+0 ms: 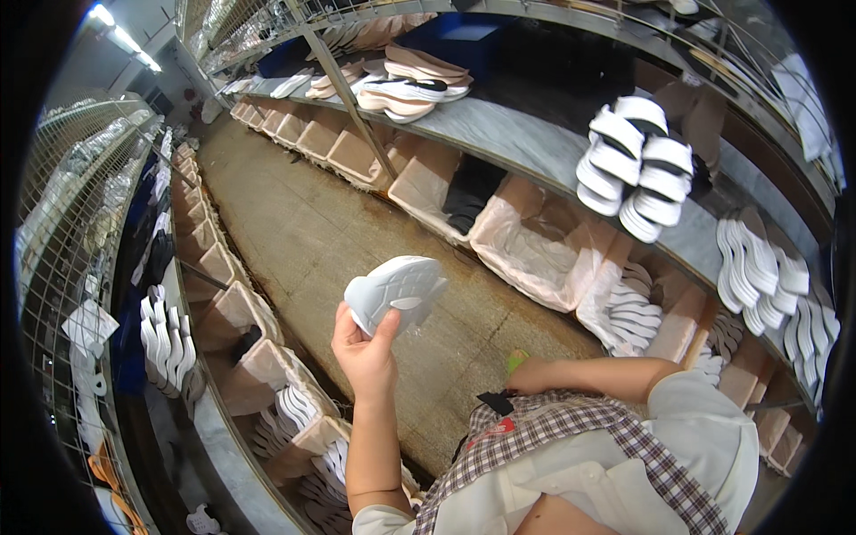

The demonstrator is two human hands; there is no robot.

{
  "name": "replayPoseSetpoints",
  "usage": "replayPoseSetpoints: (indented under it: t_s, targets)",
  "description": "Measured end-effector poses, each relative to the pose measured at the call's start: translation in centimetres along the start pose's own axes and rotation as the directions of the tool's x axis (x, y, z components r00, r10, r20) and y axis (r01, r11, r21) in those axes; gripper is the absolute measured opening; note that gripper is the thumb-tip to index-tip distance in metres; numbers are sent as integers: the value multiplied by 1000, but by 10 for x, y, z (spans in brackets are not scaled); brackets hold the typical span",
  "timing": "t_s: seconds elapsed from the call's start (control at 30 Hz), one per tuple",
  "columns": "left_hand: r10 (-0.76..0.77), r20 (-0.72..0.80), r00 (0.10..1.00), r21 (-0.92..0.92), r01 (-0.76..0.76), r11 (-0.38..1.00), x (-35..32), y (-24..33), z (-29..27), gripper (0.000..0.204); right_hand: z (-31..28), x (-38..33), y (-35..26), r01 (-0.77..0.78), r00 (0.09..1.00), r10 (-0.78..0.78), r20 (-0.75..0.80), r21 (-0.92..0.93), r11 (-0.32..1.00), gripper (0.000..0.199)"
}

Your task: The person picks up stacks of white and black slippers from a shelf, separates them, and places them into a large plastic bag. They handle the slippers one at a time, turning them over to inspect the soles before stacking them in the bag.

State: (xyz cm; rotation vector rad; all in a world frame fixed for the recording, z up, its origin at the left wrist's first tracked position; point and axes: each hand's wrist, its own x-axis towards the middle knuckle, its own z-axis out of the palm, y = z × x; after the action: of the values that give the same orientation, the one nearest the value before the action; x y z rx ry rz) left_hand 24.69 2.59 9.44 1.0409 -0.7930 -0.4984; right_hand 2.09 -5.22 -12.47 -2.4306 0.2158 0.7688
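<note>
My left hand (367,349) is raised over the aisle, closed on a pale grey-white shoe sole (397,290). The thumb presses its patterned face and the fingers go behind it. The sole is tilted, its far end blurred. At my waist, my right hand (530,374) is closed, with a small green thing (516,360) showing at it; what kind it is I cannot make out. A black strap-like piece (496,402) lies by that hand against my checked apron (571,419).
Shelving runs along both sides of the aisle floor (294,214). White soles (633,169) are stacked on the right shelf, others (167,343) on the left. Lined bins (526,259) with soles stand below. Wire mesh (67,187) borders the left side.
</note>
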Motion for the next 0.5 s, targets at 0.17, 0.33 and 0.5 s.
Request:
replayPoseSetpoints:
  t_s: [0.17,0.33,0.5]
  targets:
    - [-86,18,996,-88,88,992,64,-31,33,37,-33,25,43,-67,989,87,116,-166,984,26]
    - [-127,65,990,-154,136,979,113,-59,61,36,-119,-20,79,24,953,47,-300,229,973,23]
    - [-158,72,985,-131,167,977,146,-82,78,34,-170,-31,101,136,759,213,-615,470,872,23]
